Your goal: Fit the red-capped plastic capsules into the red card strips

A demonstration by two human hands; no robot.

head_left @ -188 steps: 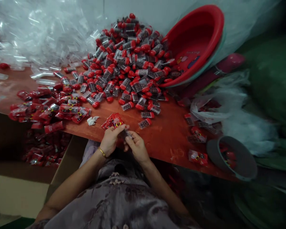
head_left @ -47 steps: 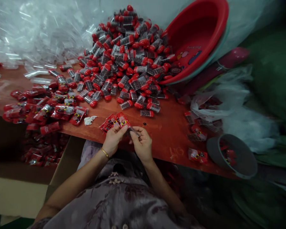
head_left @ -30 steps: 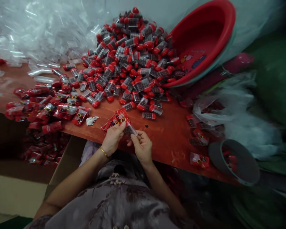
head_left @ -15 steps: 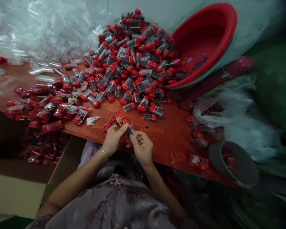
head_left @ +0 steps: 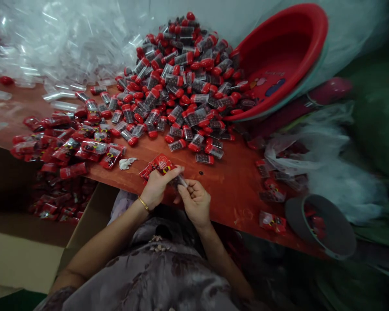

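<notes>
Between my two hands, just over the table's front edge, is a small clear tube (head_left: 180, 181) of dark pellets, partly covered by my fingers. My left hand (head_left: 155, 188), with a gold bracelet at the wrist, grips its upper end, thumb stretched along it. Thumb and fingers of my right hand (head_left: 196, 201) pinch the lower end. Red printed wrappers (head_left: 162, 161) lie in a stack beside and partly behind my left hand. Farther back rises a big heap of red-capped tubes (head_left: 181, 90) filled with dark pellets.
Red wrapped packs (head_left: 65, 147) pile up at left, above a cardboard box (head_left: 22, 259) holding more. Empty clear tubes (head_left: 68, 43) fill the back left. A red basin (head_left: 278, 47) leans at back right; a grey bowl (head_left: 330, 224) sits near right. Crumpled white tissue (head_left: 127, 163) lies near the wrappers.
My left thumb has shifted up and right, lying straighter over the tube. Both hands still hold the tube in nearly the same place; the whole view has shifted slightly.
</notes>
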